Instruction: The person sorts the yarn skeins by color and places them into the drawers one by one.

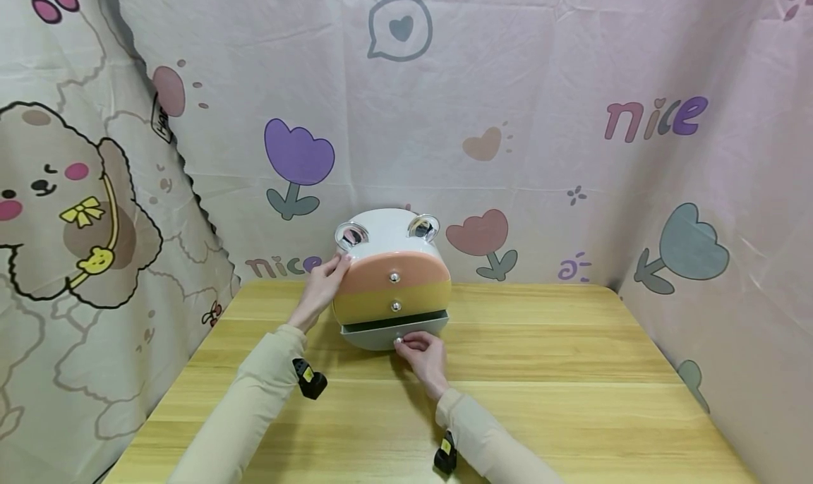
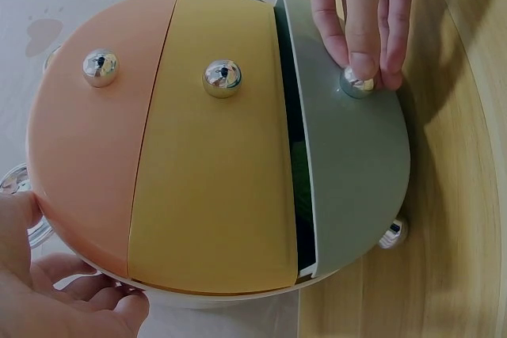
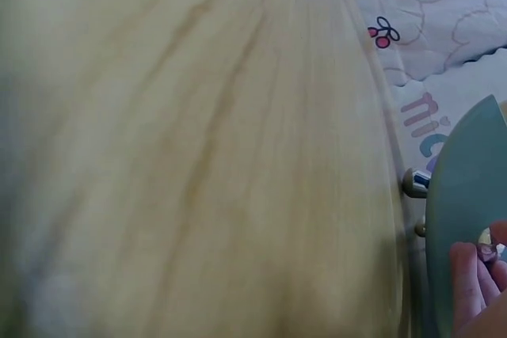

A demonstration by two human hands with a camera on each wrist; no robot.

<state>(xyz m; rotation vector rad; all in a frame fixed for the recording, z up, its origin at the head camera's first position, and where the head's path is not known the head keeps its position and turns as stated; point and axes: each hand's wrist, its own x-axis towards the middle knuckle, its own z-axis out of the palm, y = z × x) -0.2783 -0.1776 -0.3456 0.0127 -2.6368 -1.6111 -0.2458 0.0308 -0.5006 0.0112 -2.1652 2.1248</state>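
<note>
A small rounded drawer box [image 1: 390,233] with two ring-shaped eyes stands near the table's back edge. Its front stacks an orange drawer [image 1: 368,275], a yellow drawer [image 1: 365,305] and a grey-green drawer [image 1: 371,336], each with a shiny round knob. The bottom, grey-green one is pulled out slightly, and something dark green shows in its gap in the left wrist view. My right hand [image 1: 424,357] pinches that drawer's knob [image 2: 356,83] between thumb and fingers. My left hand [image 1: 322,286] holds the box's left side, thumb at the front edge, fingers bent along the wall.
The box stands on a wood-grain table [image 1: 546,357]. Behind and beside it hangs a printed cloth [image 1: 540,68] with flowers, hearts and lettering. A black wrist device [image 1: 309,378] is on the left sleeve, and another [image 1: 446,454] is on the right.
</note>
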